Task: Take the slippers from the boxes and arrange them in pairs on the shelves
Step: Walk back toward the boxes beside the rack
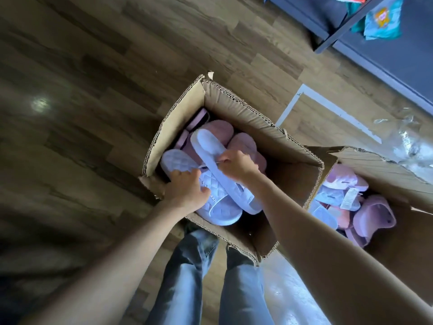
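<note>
An open cardboard box (236, 106) stands on the floor below me. Over it I hold two pale lilac slippers. My left hand (187, 191) grips the quilted slipper (222, 207), which lies flat. My right hand (236, 163) pinches the other lilac slipper (208, 141), turned sole-up across the first; a thin white tie seems to run between them. Pink slippers (218, 127) lie deeper in the box. A second open box (375, 165) at the right holds several pink and lilac slippers (372, 214).
Wood-look floor spreads to the left and top. A dark shelf unit (339, 31) with colourful packets stands at the top right. Crumpled clear plastic (407, 137) lies beyond the second box. My jeans-clad legs (210, 277) stand against the first box.
</note>
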